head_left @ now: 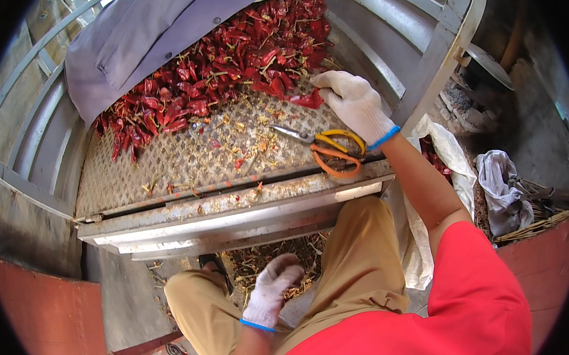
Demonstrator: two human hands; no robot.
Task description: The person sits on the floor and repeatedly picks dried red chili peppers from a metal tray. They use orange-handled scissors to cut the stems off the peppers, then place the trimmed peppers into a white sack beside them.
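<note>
My right hand (353,96), in a white knit glove with a blue cuff, pinches a dried red chili pepper (308,99) at the right side of a chili heap (218,73). Just below that hand, scissors (319,140) with one yellow and one orange handle loop lie on the patterned metal cart bed (164,161), their blades pointing left. Low between my knees hovers my gloved left hand (275,287), fingers curled; whether anything is inside them cannot be made out. Beneath it, cut stems (251,264) litter the floor area.
Metal side rails (417,64) flank the cart bed, and a folded-down tailgate (238,218) spans its near edge. A purple-grey jacket (141,39) covers part of the heap. To my right stand a white sack (457,165) with red chilies and a grey plastic bag (500,187).
</note>
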